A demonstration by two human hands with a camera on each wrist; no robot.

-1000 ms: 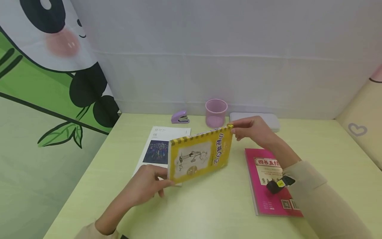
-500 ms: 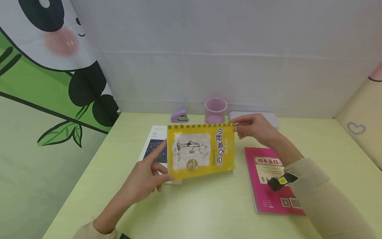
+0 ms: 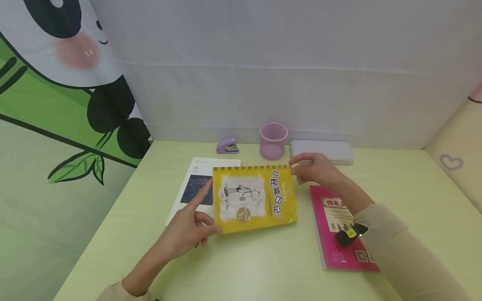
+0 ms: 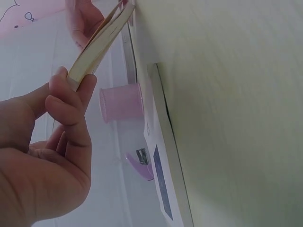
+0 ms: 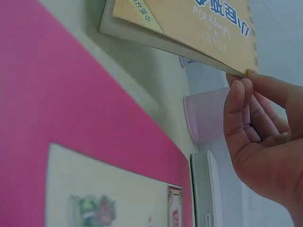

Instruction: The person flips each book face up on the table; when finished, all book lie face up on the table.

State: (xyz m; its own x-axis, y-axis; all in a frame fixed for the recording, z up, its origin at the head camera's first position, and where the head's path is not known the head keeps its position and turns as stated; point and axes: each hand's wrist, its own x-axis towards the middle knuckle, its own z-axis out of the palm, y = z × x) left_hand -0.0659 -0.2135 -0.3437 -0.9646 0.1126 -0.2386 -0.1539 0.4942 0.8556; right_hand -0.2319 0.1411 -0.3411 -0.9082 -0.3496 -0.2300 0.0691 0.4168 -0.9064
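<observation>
Pinching a yellow book [image 3: 256,198], fingers [image 3: 201,195] of left hand [image 3: 185,230] and right hand [image 3: 317,169] at opposite ends; open-topped pink cup [image 3: 273,148] behind

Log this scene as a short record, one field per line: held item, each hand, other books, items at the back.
Held item: yellow book, raised above the table, cover showing sideways in the head view
Left hand: pinches the yellow book near its lower left corner
Right hand: pinches its upper right corner
Other books: white book, partly hidden by the yellow one; pink book, partly hidden by the right arm
Back, left to right: purple stapler, pink cup, pale case
</observation>
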